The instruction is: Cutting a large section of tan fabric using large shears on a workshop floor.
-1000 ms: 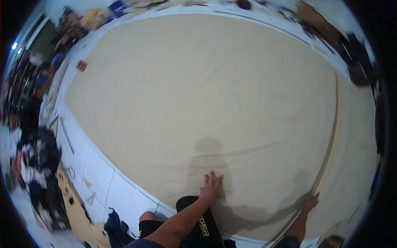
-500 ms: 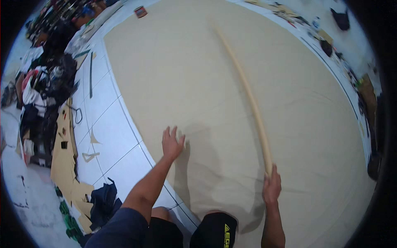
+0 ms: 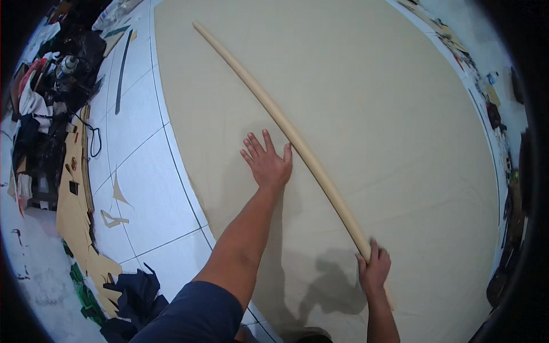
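Head view: long tan pole (image 3: 303, 150) aslant on a wide beige sheet (image 3: 423, 143)

Left hand (image 3: 270, 167): fingers fanned wide, holding nothing, the thumb at or just beside the pole; whether the palm presses on the sheet cannot be told. The pole slants over the sheet from far left to near right, where the right hand (image 3: 376, 271) is wrapped around it close to its near end. With just one hand gripping, the far end might swing or roll, and a dragged pole could ruck the sheet into creases.

Materials, left to right: brown cardboard (image 3: 74, 220), stiff and ragged-edged; glossy white tiles (image 3: 148, 177) in a dark grid, bearing thin pale offcuts (image 3: 118, 193); the sheet, matte and faintly wrinkled; the pole, smooth, rounded, seemingly bowed, perhaps by the lens.
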`<action>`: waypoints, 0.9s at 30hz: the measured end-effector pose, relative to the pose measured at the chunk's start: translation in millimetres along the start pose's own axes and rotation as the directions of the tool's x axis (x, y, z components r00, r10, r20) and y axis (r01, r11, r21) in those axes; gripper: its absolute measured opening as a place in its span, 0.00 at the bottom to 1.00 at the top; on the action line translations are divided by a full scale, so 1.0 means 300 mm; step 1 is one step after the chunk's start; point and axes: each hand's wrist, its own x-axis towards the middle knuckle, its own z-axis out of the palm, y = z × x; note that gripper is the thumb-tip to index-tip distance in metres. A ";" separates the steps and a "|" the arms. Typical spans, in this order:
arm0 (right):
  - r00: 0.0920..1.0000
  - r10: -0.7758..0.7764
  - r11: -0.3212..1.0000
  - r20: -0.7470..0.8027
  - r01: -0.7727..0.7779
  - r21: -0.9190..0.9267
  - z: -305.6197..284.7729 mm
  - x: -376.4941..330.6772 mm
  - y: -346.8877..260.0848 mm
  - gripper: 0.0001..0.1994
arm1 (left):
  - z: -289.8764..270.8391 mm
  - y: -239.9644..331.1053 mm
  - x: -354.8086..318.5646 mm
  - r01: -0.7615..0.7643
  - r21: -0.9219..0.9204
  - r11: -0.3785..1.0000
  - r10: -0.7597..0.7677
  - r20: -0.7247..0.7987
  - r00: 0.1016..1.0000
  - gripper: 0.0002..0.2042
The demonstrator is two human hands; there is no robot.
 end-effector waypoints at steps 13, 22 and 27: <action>0.990 0.063 0.979 -0.129 -0.086 -0.183 -0.254 1.273 -0.010 0.26 | -0.070 0.017 0.075 0.061 0.023 0.998 -0.064 0.207 0.976 0.37; 0.929 0.317 0.948 -0.190 -0.312 0.058 -0.408 2.168 0.168 0.27 | -0.052 0.053 0.111 0.083 0.033 0.996 -0.089 0.321 0.943 0.38; 0.950 0.282 0.958 -0.130 -0.272 0.089 -0.439 2.193 -0.134 0.27 | -0.070 0.015 0.111 0.086 0.078 0.993 -0.107 0.336 0.936 0.39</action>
